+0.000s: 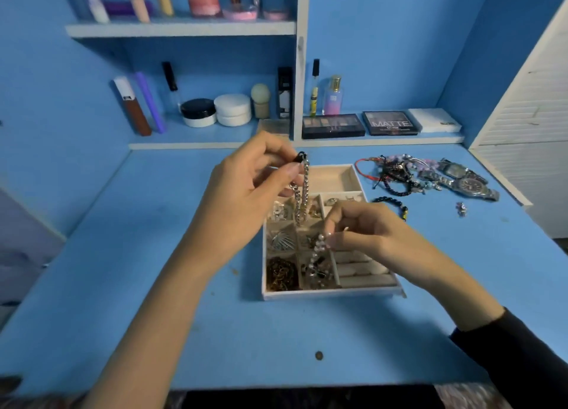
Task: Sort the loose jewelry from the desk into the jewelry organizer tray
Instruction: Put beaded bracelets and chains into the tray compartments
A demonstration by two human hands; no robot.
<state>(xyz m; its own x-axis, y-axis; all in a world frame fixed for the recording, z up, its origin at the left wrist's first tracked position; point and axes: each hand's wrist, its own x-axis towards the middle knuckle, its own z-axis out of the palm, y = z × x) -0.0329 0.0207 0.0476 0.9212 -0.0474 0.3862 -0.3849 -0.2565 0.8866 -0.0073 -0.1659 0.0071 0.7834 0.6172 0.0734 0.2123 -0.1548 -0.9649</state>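
A person sits at a blue desk point(184, 316), both hands raised over a pale jewelry organizer tray point(332, 294) in front of them.

The left hand point(242, 190) pinches the black end piece of a silver curb chain point(302, 193) between thumb and forefinger; the other fingers point(276, 150) are curled loosely. The chain hangs straight down from the pinch, its long axis vertical. Its doubled lower end dangles over the small compartments in the tray's upper middle, which already hold bits of jewelry.

The right hand point(362, 227) is lower and closer to the person. It pinches the top of a pale beaded strand point(318, 248), which also hangs vertically. The strand's tail reaches into a lower-middle compartment, beside the one holding a dark gold chain point(281, 273).

What matters for the next move is the long bare compartment point(335, 178) at the tray's far end. It lies just beyond and to the right of the hanging silver chain, and the left hand is the nearer one. Laying the chain there would likely mean carrying it a little farther away, then lowering it.

On the desk to the right of the tray, a tangled pile of bracelets point(399, 172), two wristwatches point(467, 184), a black bead bracelet point(390, 202) and a small charm point(460, 208) wait unsorted.
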